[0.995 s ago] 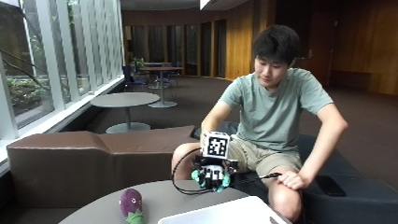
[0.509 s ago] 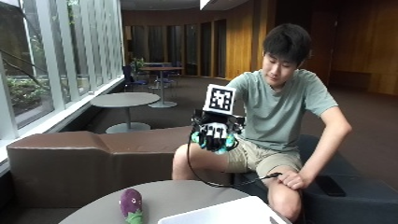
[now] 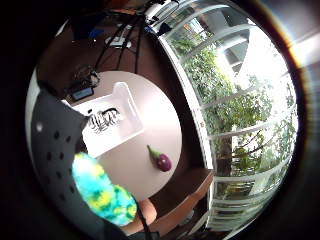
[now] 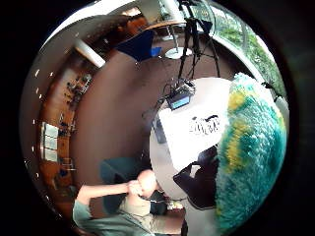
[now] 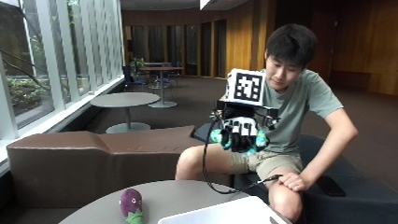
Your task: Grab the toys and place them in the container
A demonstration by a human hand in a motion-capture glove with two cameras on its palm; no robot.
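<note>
Tall windows (image 5: 56,60) down one side, daylight and greenery outside, brown bench (image 5: 93,158), round tables (image 5: 124,99) beyond, wood-panelled walls (image 5: 242,37), dark floor (image 5: 187,102)

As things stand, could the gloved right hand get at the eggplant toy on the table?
Probably not yet: the right hand is raised above the table, gripping a fuzzy teal-and-yellow toy. The eggplant toy lies unobstructed beside the white container.

The outside camera faces the seated person across the table (image 5: 187,198). Both palm cameras look down from well above, sharing that table and the white container (image 3: 112,125).
</note>
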